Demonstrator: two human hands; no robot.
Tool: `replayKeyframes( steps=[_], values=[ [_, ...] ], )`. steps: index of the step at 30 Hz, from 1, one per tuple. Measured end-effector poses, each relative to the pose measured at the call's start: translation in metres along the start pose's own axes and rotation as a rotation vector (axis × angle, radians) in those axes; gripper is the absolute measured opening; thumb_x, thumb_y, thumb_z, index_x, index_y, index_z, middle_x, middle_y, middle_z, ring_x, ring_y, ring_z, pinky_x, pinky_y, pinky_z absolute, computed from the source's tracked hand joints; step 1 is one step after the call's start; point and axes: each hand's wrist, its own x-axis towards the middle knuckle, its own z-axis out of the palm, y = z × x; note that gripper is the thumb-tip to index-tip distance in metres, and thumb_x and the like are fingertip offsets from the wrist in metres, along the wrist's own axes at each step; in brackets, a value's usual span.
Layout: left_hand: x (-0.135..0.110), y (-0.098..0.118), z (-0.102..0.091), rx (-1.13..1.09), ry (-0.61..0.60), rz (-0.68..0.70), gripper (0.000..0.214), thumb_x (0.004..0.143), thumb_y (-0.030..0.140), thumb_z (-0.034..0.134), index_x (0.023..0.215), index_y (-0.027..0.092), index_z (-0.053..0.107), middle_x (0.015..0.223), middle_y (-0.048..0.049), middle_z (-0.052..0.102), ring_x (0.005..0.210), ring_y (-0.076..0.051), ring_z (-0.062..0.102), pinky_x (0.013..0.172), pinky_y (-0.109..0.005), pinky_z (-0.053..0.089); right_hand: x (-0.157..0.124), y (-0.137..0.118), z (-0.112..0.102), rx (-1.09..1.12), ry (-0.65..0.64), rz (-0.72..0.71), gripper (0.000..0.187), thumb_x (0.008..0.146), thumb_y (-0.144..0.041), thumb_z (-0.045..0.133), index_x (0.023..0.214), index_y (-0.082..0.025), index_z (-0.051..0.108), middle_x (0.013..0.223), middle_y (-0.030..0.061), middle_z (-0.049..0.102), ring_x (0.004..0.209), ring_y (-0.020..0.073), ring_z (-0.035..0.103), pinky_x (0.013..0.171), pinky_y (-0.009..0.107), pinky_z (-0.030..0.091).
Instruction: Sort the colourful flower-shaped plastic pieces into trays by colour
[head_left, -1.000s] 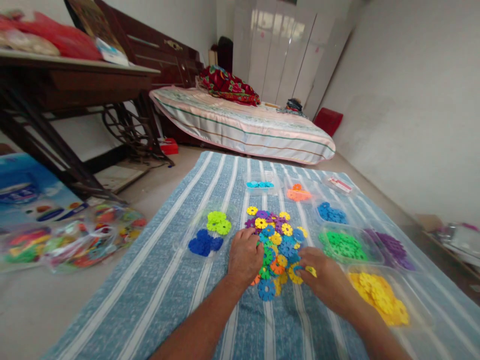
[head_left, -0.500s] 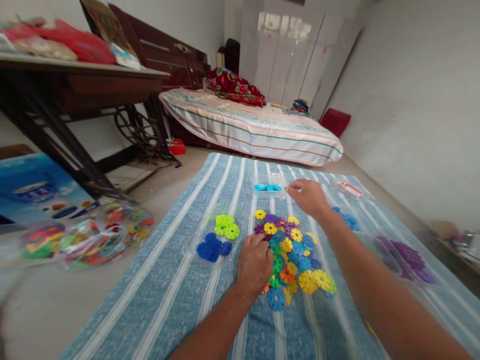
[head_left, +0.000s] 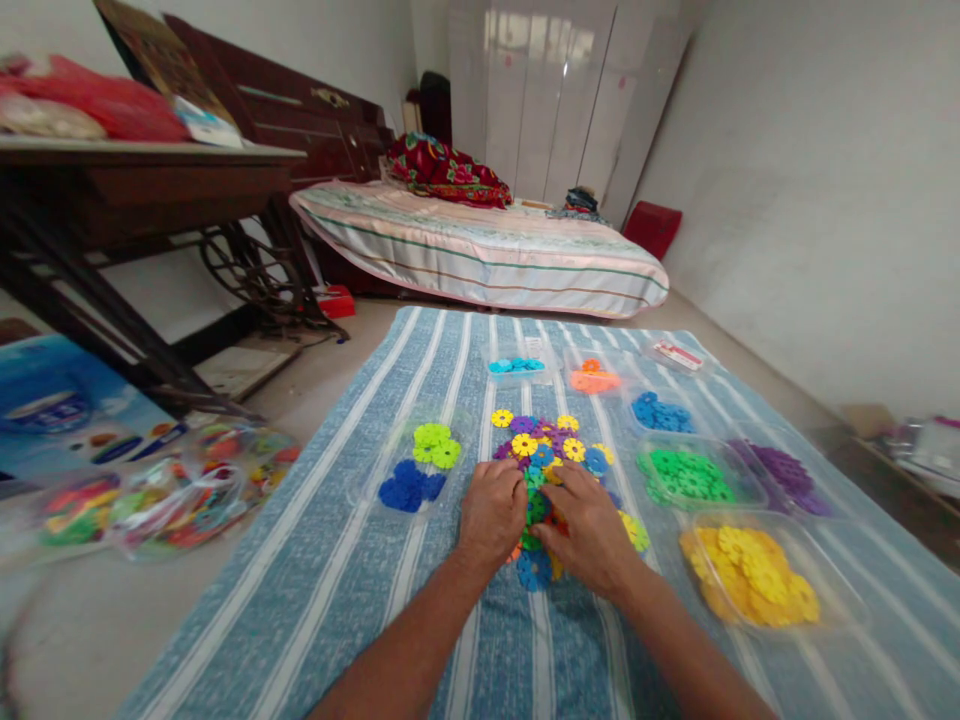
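Observation:
A mixed pile of notched plastic flower discs in yellow, purple, blue, green and orange lies mid-table, partly hidden by both hands. My left hand rests at the pile's left side, fingers curled down with the tips among the discs; what they pinch, if anything, is hidden. On the right side of the pile, my right hand reaches over the discs with thumb and fingers apart. Clear trays around hold sorted discs: yellow discs, green discs, blue discs, orange discs and light-blue discs.
To the left, a clear tray holds lime discs and dark-blue discs. Purple discs lie at the right. A small clear box sits at the far right corner. Bags of toys lie on the floor by a sewing-machine table.
My right hand has come back from beside the light-blue tray to the pile, uncovering the orange, green and yellow trays. My left hand stays at the pile. The view has shifted slightly.

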Motion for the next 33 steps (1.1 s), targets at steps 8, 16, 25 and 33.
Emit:
replayKeyframes(
  steps=[8,16,25,33],
  values=[
    [0.000,0.001,-0.006,-0.067,-0.013,-0.018,0.024,0.085,0.021,0.038,0.075,0.019,0.060,0.082,-0.0043,0.065,0.079,-0.017,0.059,0.075,-0.031,0.048,-0.002,-0.013,0.014,-0.066,0.070,0.014,0.022,0.077,-0.022,0.061,0.098,-0.020,0.061,0.111,0.0094,0.057,0.112,0.0257,0.046,0.094,0.043,0.040],
    [0.002,0.005,-0.008,-0.269,0.032,-0.094,0.022,0.087,0.029,0.041,0.080,0.020,0.060,0.082,-0.0028,0.065,0.078,-0.014,0.061,0.075,-0.026,0.049,-0.010,0.004,-0.002,-0.137,0.320,-0.243,0.022,0.086,-0.010,0.042,0.089,-0.018,0.062,0.094,0.0078,0.064,0.099,0.0188,0.054,0.088,0.036,0.046],
    [-0.001,-0.003,0.000,-0.193,0.145,-0.140,0.017,0.084,0.021,0.044,0.090,0.018,0.060,0.098,-0.0070,0.063,0.096,-0.018,0.059,0.087,-0.033,0.049,-0.032,0.045,-0.072,-0.461,0.599,0.150,0.011,0.084,-0.022,0.053,0.088,-0.017,0.062,0.091,0.0102,0.065,0.089,0.0232,0.057,0.083,0.042,0.044],
    [0.000,-0.012,0.006,0.028,0.123,-0.106,0.020,0.080,0.018,0.047,0.094,0.015,0.062,0.114,-0.0120,0.060,0.108,-0.024,0.054,0.095,-0.042,0.046,-0.013,-0.022,0.002,-0.197,0.215,0.121,0.022,0.078,-0.028,0.061,0.095,-0.015,0.062,0.110,0.0133,0.059,0.114,0.0305,0.045,0.093,0.047,0.038]
  ],
)
